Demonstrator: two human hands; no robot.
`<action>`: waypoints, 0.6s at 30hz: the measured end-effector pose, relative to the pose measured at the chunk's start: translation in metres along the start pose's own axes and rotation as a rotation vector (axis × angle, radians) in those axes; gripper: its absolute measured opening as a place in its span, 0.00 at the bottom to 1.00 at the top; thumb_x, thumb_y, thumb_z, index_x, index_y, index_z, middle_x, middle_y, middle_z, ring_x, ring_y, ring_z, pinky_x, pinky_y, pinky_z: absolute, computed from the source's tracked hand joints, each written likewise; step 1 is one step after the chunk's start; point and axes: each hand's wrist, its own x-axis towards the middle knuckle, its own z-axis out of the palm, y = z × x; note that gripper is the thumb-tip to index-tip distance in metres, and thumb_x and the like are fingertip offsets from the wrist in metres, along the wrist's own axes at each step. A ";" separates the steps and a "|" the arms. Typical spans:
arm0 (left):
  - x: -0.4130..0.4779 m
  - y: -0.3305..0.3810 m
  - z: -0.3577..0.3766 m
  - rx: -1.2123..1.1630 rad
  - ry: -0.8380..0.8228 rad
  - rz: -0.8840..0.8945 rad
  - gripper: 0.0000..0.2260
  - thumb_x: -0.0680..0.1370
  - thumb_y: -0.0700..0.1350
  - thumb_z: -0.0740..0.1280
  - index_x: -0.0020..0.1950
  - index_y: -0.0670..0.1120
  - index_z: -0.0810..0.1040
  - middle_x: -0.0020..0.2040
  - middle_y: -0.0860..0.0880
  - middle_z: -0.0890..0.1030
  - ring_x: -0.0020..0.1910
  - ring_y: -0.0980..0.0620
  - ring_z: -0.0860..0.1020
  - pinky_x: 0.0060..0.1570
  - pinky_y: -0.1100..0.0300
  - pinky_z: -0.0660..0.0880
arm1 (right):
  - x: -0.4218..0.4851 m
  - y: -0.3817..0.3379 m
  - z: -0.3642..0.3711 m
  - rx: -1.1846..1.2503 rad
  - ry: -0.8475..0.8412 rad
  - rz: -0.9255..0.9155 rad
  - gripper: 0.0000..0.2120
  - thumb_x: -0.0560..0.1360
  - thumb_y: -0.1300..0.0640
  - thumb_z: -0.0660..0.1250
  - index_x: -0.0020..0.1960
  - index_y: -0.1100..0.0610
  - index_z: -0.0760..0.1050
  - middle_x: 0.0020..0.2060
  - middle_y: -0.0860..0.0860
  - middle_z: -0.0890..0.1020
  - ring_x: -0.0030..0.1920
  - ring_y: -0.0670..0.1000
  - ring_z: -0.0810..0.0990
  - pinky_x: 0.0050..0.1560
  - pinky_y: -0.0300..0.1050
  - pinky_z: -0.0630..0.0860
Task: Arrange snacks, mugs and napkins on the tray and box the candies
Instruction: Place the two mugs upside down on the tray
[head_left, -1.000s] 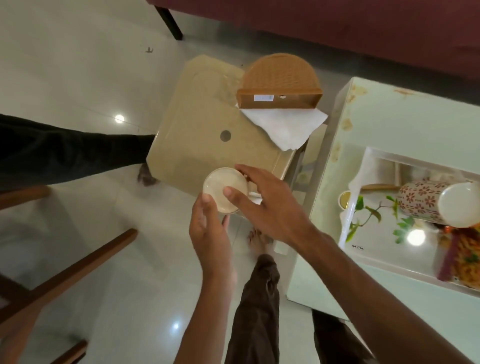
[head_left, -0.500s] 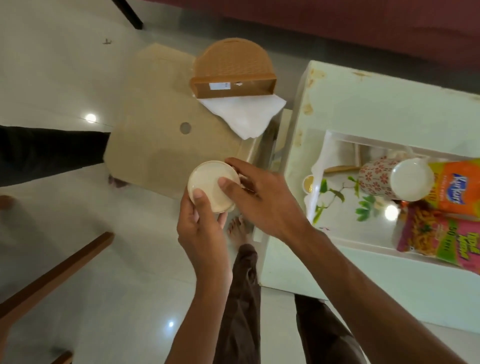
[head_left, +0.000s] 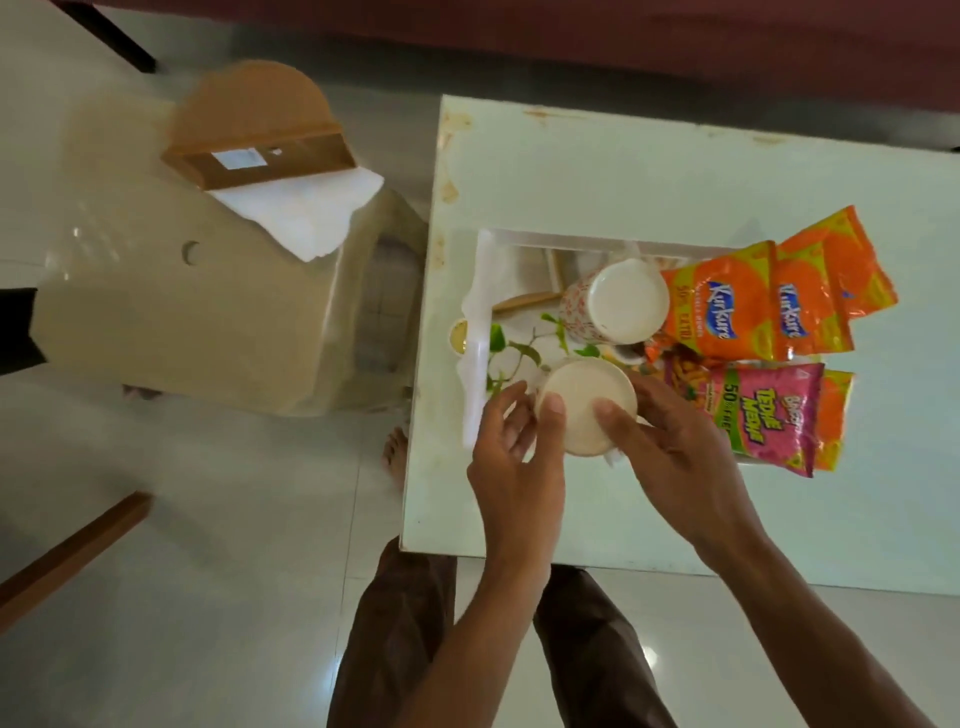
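Now mug (head_left: 587, 405) over tray (head_left: 475, 374), moved frm box (head_left: 182, 322); L hand (head_left: 511, 457), R hand (head_left: 675, 447) holding

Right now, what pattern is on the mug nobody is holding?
The mug has small red flowers on white; the head view shows it.
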 end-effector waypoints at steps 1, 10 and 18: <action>0.000 -0.006 0.009 0.012 -0.008 -0.001 0.11 0.78 0.50 0.71 0.61 0.54 0.78 0.60 0.52 0.84 0.60 0.55 0.82 0.61 0.47 0.80 | 0.001 0.008 -0.007 0.010 0.006 0.010 0.17 0.78 0.54 0.68 0.67 0.51 0.76 0.55 0.40 0.83 0.50 0.31 0.81 0.41 0.25 0.75; 0.012 -0.036 0.051 0.078 0.029 0.028 0.08 0.80 0.50 0.69 0.58 0.51 0.78 0.60 0.50 0.83 0.59 0.53 0.82 0.60 0.46 0.80 | 0.024 0.048 -0.037 0.036 -0.005 0.044 0.17 0.78 0.53 0.68 0.66 0.52 0.73 0.56 0.44 0.83 0.52 0.30 0.79 0.39 0.25 0.74; 0.024 -0.044 0.060 0.138 0.041 0.064 0.08 0.81 0.49 0.68 0.58 0.49 0.78 0.59 0.50 0.82 0.60 0.51 0.81 0.59 0.45 0.81 | 0.040 0.056 -0.039 -0.008 -0.028 0.012 0.16 0.79 0.53 0.68 0.66 0.51 0.74 0.54 0.42 0.82 0.53 0.36 0.79 0.41 0.22 0.72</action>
